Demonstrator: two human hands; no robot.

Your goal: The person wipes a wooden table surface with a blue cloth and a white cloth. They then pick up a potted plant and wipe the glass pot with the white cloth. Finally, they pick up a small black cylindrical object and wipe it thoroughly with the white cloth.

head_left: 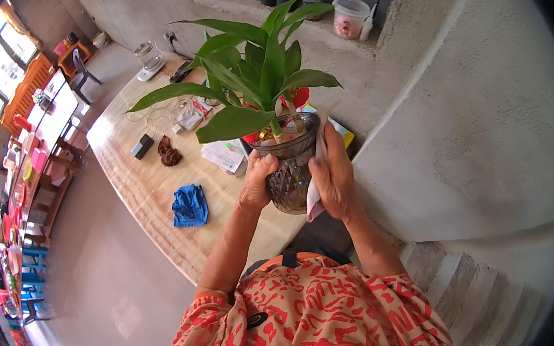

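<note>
A smoky glass vase (287, 179) with a patterned, bulging body is held between my two hands over the near edge of the table. From it rises a green leafy plant (257, 75), with red decorations (296, 96) around its stems. My left hand (259, 180) grips the vase's left side, its thumb near the neck. On the other side, my right hand (335, 177) presses a pale pinkish cloth (315, 199) against the glass. The fingers behind the vase are hidden.
On the marble-patterned table (150, 205) lie a blue cloth (189, 206), a brown scrunchie-like bundle (168, 151), a dark small box (142, 146), papers (223, 155) and cables. A glass kettle (148, 58) stands at the far end. A concrete wall (467, 135) rises at the right, with steps (467, 281) below.
</note>
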